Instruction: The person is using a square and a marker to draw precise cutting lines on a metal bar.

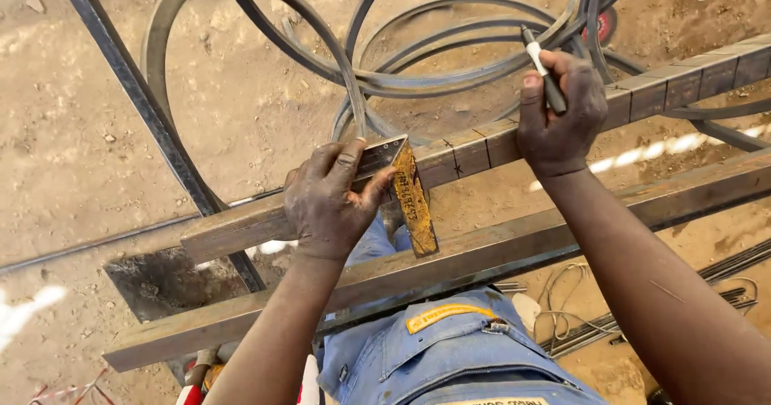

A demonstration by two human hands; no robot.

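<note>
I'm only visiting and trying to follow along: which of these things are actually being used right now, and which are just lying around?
In use:
left hand pressing a yellow square against the upper steel bar
right hand holding a marker

Lying about:
lower steel bar
looped rubber belts
thin rods and loose wire on the dirt

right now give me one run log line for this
left hand: presses yellow-handled try square on rusty steel bar | right hand: holds black marker

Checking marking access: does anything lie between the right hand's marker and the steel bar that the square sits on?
Nothing visible. The right hand rests on the bar, marker raised above it; the left hand holds the square further along.
</note>
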